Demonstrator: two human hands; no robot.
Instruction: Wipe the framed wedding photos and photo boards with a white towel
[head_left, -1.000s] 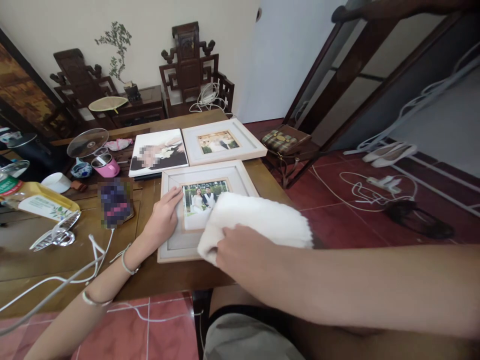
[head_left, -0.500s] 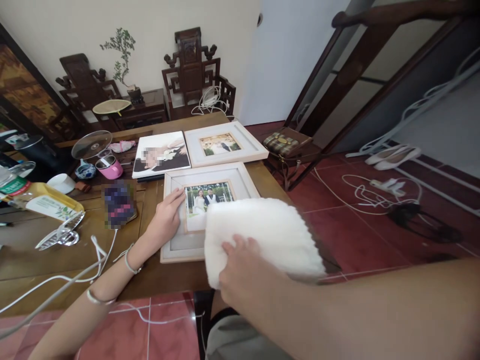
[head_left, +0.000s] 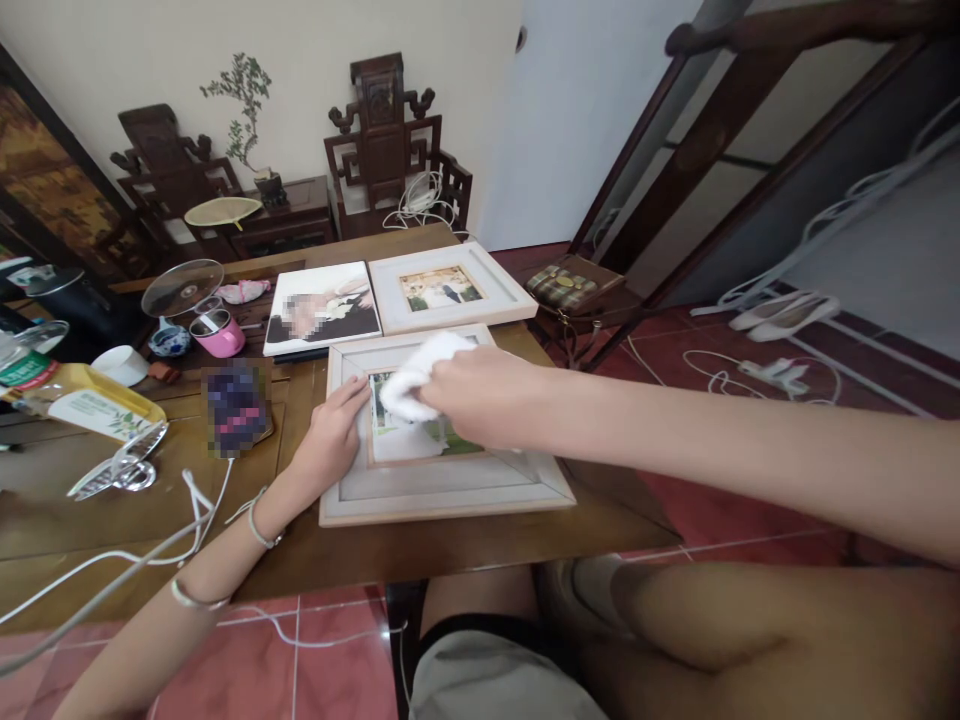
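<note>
A pale wooden picture frame (head_left: 450, 490) with a couple's photo lies flat near the table's front edge. My left hand (head_left: 334, 430) rests on its left side, fingers stretched out along the border. Bunched in my right hand (head_left: 472, 395) is a white cloth (head_left: 424, 372), pressed over the upper part of the photo and hiding most of the couple. Just behind lie a second pale picture frame (head_left: 450, 320) and, to its left, a white-edged photo panel (head_left: 322, 305).
On the table's left are a phone (head_left: 238, 408) on a cable, a clear hair claw (head_left: 124, 465), a bottle of yellow liquid (head_left: 105, 400) and a pink mug (head_left: 217, 332). A wooden chair (head_left: 697, 150) holding a plaid bag (head_left: 562, 285) stands at the right.
My right hand has moved up and left from the frame's lower right corner onto the photo. The cloth, spread wide before, is now bunched up. My left hand stays put.
</note>
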